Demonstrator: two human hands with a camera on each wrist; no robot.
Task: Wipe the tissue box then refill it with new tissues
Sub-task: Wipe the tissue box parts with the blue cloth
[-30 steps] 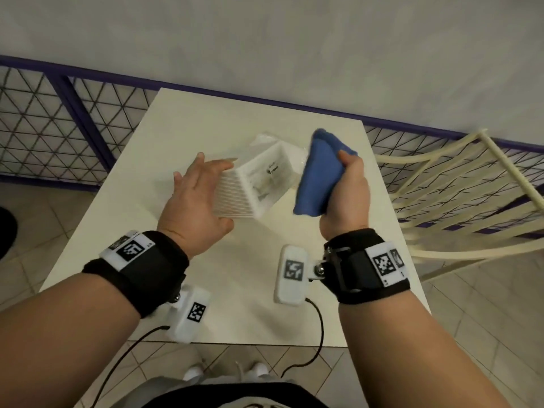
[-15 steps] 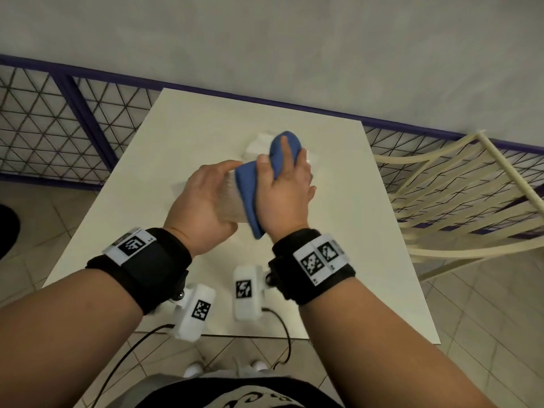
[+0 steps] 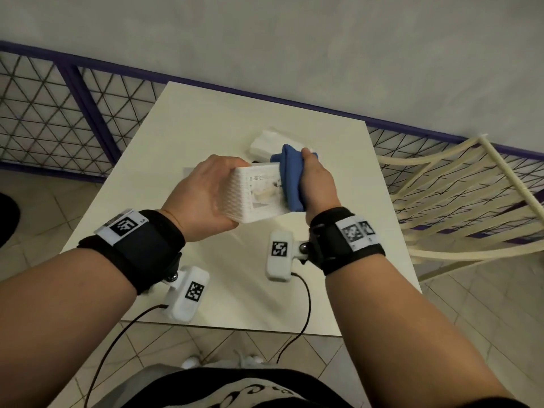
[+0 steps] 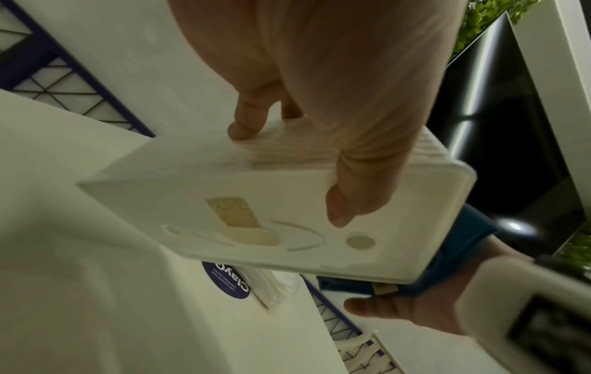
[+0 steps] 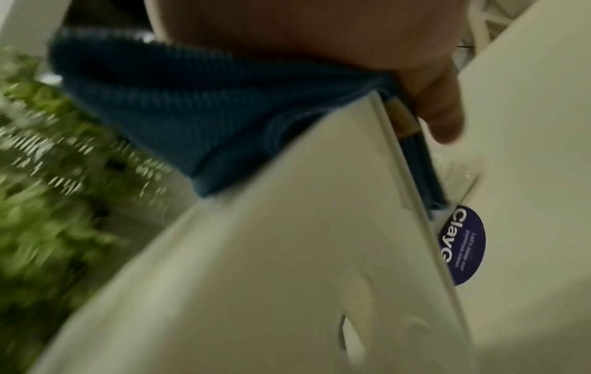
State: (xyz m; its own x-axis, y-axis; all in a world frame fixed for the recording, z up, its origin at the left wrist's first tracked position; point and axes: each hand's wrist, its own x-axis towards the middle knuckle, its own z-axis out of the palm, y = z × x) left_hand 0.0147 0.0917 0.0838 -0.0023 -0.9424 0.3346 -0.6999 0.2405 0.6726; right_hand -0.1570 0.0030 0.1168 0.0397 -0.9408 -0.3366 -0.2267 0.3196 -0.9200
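- We stand at a pale cream rectangular table [image 3: 206,128] that fills the middle of the head view, with a grey wall across the top, a purple-framed wire mesh fence [image 3: 59,113] at upper left and a cream slatted chair [image 3: 459,195] at the right edge.
- Our left hand [image 3: 203,195] holds the white ribbed plastic tissue box [image 3: 259,195] lifted off the table at the centre of the frame, tilted, one labelled face turned toward us.
- In the left wrist view the left hand's fingers [image 4: 246,121] curl over the ribbed side and the thumb presses the flat face, so this hand is clamped on the tissue box.
- Our right hand [image 3: 318,184] grips a folded blue microfibre cloth [image 3: 290,178] and presses it against the right end of the box; its fingers are closed round the cloth.
- A clear-wrapped pack of white tissues [image 3: 270,142] with a round dark blue sticker [image 5: 463,245] lies on the table just beyond the box, above centre in the head view. We cannot tell whether it is opened.
- We judge the task to be in its first half: the wiping is under way, one end under the cloth now.
- How many faces are already clean, the pictures do not show.
- Left to do, as we read it: finish the wipe, put the cloth down, open the box and load the new tissues.
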